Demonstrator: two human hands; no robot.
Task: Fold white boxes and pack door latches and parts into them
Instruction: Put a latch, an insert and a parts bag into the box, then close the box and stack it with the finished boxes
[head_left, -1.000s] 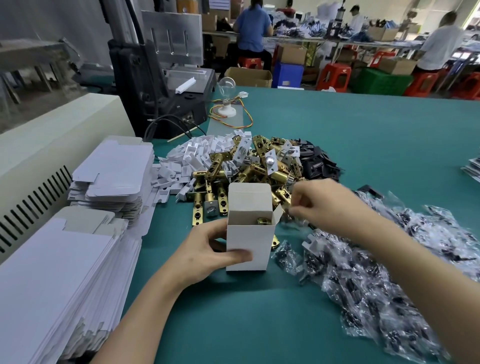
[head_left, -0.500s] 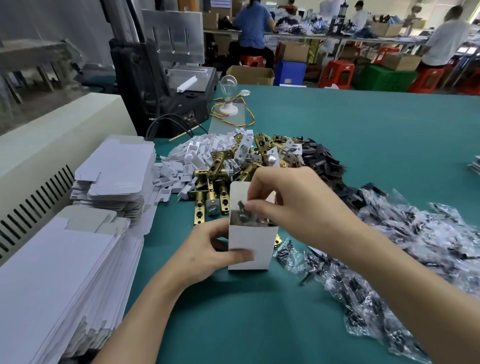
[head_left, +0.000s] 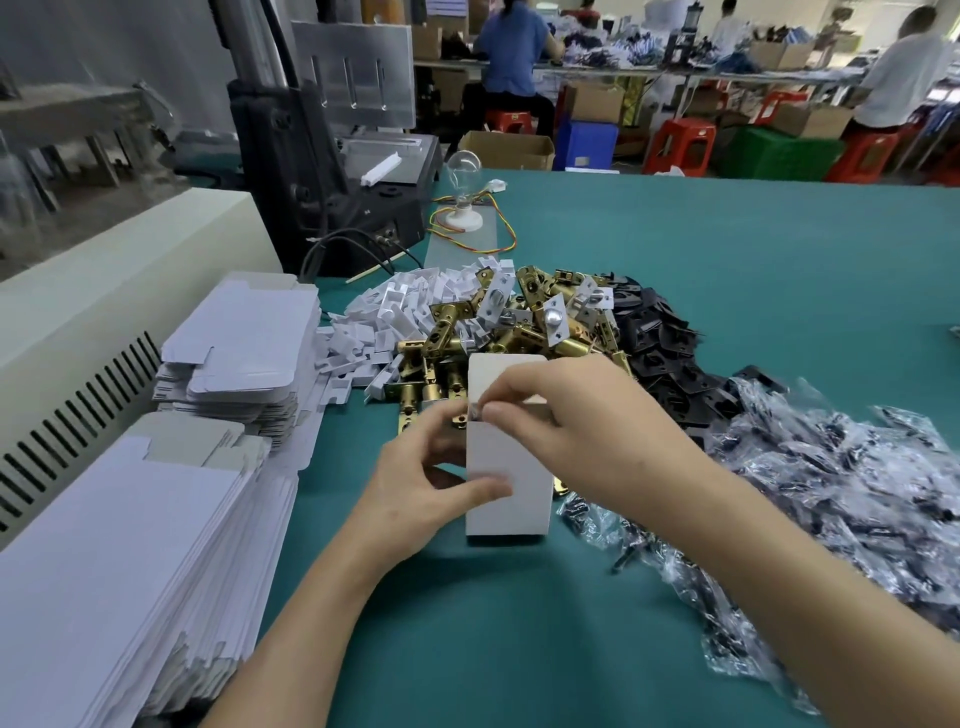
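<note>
A white box (head_left: 511, 506) stands upright on the green table, its top flap raised behind. My left hand (head_left: 421, 483) grips the box's left side, thumb across its front. My right hand (head_left: 566, 421) is over the box's open top and pinches a small clear bag of parts (head_left: 475, 413) at the opening. Behind the box lies a heap of brass door latches (head_left: 467, 353). A pile of clear screw bags (head_left: 857, 493) spreads to the right.
Flat white box blanks are stacked at the left (head_left: 130, 561) and behind them (head_left: 244, 348). White plastic pieces (head_left: 395, 312) and black plates (head_left: 660, 353) flank the latches. A black machine (head_left: 322, 171) and a bulb (head_left: 464, 171) stand at the back. People sit at far tables.
My right hand picked a parts bag from the pile on the right, carried it left and now pushes it down at the box's top. My left hand's fingers rose along the box's side.
</note>
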